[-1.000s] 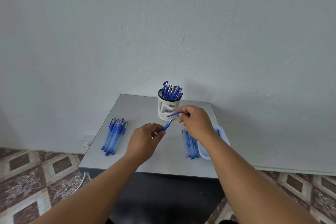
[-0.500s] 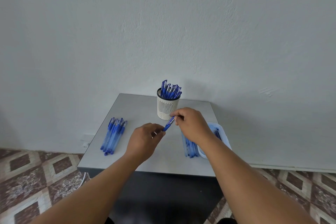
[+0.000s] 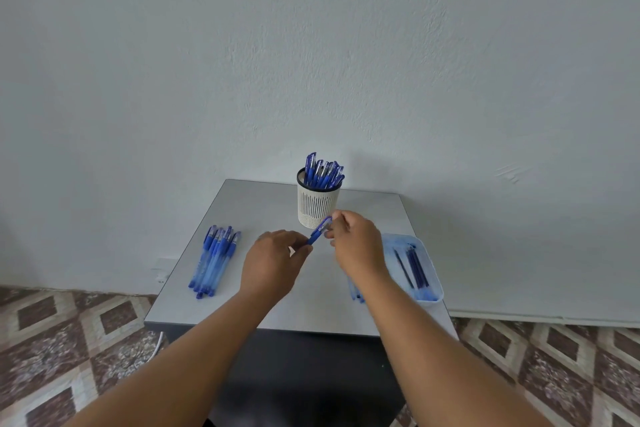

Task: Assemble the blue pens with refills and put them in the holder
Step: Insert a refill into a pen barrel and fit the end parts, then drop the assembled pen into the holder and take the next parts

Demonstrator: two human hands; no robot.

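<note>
We hold one blue pen (image 3: 320, 230) between both hands, just in front of the holder (image 3: 317, 202).

Our left hand (image 3: 273, 262) pinches the pen's lower end with curled fingers, and our right hand (image 3: 356, 241) pinches its upper end, above the grey table (image 3: 263, 204). The pen slants up to the right. The holder stands at the back, full of pens. A pile of pens (image 3: 214, 258) lies to the left; refills (image 3: 414, 267) lie in the tray (image 3: 431, 295) to the right.
</note>
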